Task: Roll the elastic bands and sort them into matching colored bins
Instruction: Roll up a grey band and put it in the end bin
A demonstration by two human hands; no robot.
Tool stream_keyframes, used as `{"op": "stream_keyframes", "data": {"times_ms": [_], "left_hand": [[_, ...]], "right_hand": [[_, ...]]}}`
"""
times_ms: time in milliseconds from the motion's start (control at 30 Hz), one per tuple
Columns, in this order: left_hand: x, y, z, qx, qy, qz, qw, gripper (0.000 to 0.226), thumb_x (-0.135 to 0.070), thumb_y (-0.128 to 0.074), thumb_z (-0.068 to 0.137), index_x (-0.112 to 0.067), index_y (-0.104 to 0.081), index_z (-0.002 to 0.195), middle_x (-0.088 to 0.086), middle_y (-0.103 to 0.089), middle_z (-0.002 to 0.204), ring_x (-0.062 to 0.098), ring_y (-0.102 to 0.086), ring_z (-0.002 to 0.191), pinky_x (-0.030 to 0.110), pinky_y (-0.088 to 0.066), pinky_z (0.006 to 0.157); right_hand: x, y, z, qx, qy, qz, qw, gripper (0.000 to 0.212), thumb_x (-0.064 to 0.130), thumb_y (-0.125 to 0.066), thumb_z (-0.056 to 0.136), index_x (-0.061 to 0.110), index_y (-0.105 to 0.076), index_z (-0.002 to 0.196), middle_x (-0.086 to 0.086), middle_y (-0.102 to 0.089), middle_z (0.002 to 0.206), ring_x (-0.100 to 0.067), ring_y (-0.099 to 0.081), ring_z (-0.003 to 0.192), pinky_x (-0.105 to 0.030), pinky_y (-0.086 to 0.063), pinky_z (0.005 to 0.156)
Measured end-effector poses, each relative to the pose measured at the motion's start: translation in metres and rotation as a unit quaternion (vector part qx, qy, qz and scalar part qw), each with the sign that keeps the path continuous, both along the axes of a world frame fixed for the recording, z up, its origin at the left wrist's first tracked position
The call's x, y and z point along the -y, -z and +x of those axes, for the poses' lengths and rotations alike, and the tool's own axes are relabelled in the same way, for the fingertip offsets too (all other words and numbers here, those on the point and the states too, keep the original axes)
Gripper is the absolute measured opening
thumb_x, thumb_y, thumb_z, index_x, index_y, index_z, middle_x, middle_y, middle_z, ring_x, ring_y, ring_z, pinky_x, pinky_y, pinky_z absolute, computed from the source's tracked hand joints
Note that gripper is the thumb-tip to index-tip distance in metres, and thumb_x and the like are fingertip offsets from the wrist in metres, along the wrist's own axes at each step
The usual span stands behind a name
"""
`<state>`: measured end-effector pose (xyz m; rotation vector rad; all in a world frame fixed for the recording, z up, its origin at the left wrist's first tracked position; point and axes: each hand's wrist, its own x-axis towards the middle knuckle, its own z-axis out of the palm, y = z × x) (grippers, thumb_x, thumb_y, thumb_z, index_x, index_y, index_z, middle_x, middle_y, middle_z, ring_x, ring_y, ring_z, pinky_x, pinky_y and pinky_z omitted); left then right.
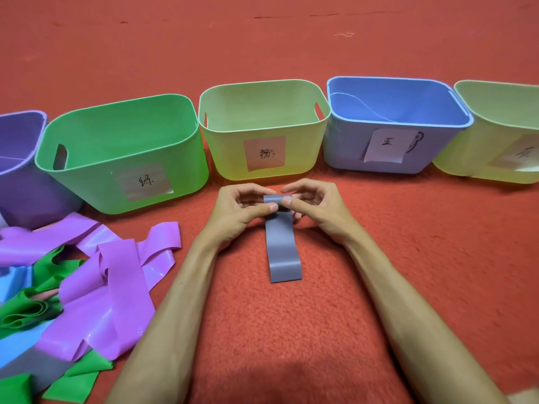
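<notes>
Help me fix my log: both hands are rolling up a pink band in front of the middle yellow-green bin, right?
The colour is wrong: it is a grey band, not pink. The head view shows the left hand and right hand pinching its rolled end in front of the middle yellow-green bin.

Entry: I log five bins in a row across the far side of the red carpet (291, 330). From left to right:
- purple plastic bin (26, 193), cut by the left edge
- green rectangular plastic bin (87, 182)
- pale yellow-green plastic bin (227, 153), at centre
- blue plastic bin (344, 147)
- second yellow-green plastic bin (466, 153), cut by the right edge

Neighbouring bins stand just beside one another. A paper label (143, 180) sits on the near wall of each of the four rightmost.

At near left, before the purple and green bins, a tangled heap of purple, green and blue elastic bands (110, 287) lies on the carpet.

A grey flat elastic band (283, 252) lies on the carpet before the centre bin, running near to far. Its far end is pinched between the left hand (242, 211) and the right hand (318, 208).
</notes>
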<state>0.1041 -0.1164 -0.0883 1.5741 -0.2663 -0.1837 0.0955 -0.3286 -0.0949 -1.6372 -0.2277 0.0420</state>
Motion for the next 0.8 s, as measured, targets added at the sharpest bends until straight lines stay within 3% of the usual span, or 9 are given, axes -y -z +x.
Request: {"op": "stream_keyframes", "data": {"times_ms": [100,200,333,467,567,667,800], "left_hand": [[-0.0001,0.0015,0.0006,0.014,-0.003,0.011,1.0,0.029,0.005,-0.083,0.079,0.004,-0.074,0.107,0.014,-0.078,0.1,0.017,-0.072,0.091,0.025,-0.057,0.082],[0.0028,0.0008,0.0001,0.016,-0.004,0.028,0.999,0.028,0.001,-0.083,0.081,0.003,-0.074,0.107,0.015,-0.078,0.102,0.013,-0.071,0.087,0.023,-0.056,0.08],[0.0047,-0.0004,0.0008,0.002,0.013,0.03,0.999,0.019,-0.012,-0.075,0.092,0.003,-0.075,0.105,0.016,-0.078,0.102,0.016,-0.072,0.091,0.029,-0.059,0.08],[0.0033,-0.0002,0.0003,-0.01,0.008,0.014,1.0,0.018,-0.007,-0.072,0.093,0.005,-0.074,0.107,0.02,-0.078,0.102,0.018,-0.074,0.09,0.029,-0.061,0.078],[0.0027,-0.0008,-0.0009,-0.014,0.001,0.003,1.0,0.022,-0.003,-0.074,0.091,0.005,-0.073,0.111,0.022,-0.077,0.103,0.018,-0.074,0.088,0.027,-0.06,0.078],[0.0016,-0.0002,-0.0004,-0.008,-0.003,-0.003,1.0,0.023,0.001,-0.076,0.088,0.006,-0.073,0.111,0.019,-0.078,0.103,0.019,-0.074,0.091,0.026,-0.059,0.08],[0.0019,0.0003,-0.0017,-0.009,-0.008,0.0,1.0,0.023,0.001,-0.078,0.086,0.0,-0.075,0.108,0.014,-0.078,0.102,0.016,-0.072,0.092,0.025,-0.058,0.078]], "right_hand": [[0.0006,-0.0016,-0.002,-0.01,-0.001,-0.011,1.0,0.014,0.013,-0.075,0.094,0.0,-0.076,0.1,-0.012,-0.071,0.077,-0.016,-0.06,0.063,-0.027,-0.049,0.058],[0.0019,-0.0018,-0.0034,-0.01,0.011,-0.017,1.0,0.014,0.013,-0.074,0.095,0.002,-0.076,0.102,-0.014,-0.075,0.083,-0.014,-0.064,0.068,-0.023,-0.05,0.057],[0.0025,-0.001,-0.0024,0.013,0.006,-0.004,1.0,0.016,0.011,-0.076,0.093,0.001,-0.076,0.105,-0.017,-0.078,0.098,-0.021,-0.069,0.084,-0.036,-0.055,0.069],[0.0011,-0.0004,-0.0032,0.021,0.006,-0.004,1.0,0.018,0.002,-0.078,0.089,-0.003,-0.075,0.106,-0.01,-0.078,0.096,-0.013,-0.07,0.086,-0.024,-0.055,0.07],[0.0011,0.0028,0.0,0.021,0.008,-0.004,1.0,0.027,0.007,-0.084,0.084,-0.002,-0.074,0.107,-0.015,-0.078,0.099,-0.017,-0.07,0.09,-0.032,-0.057,0.083],[-0.0022,-0.0003,0.0003,-0.001,0.012,0.002,1.0,0.025,0.017,-0.081,0.087,0.0,-0.074,0.104,-0.01,-0.077,0.093,-0.015,-0.07,0.086,-0.031,-0.059,0.075],[-0.0045,-0.002,-0.0009,-0.032,0.029,-0.006,0.999,0.013,0.018,-0.072,0.096,0.007,-0.077,0.093,-0.01,-0.071,0.072,-0.018,-0.065,0.062,-0.022,-0.055,0.058]]}}
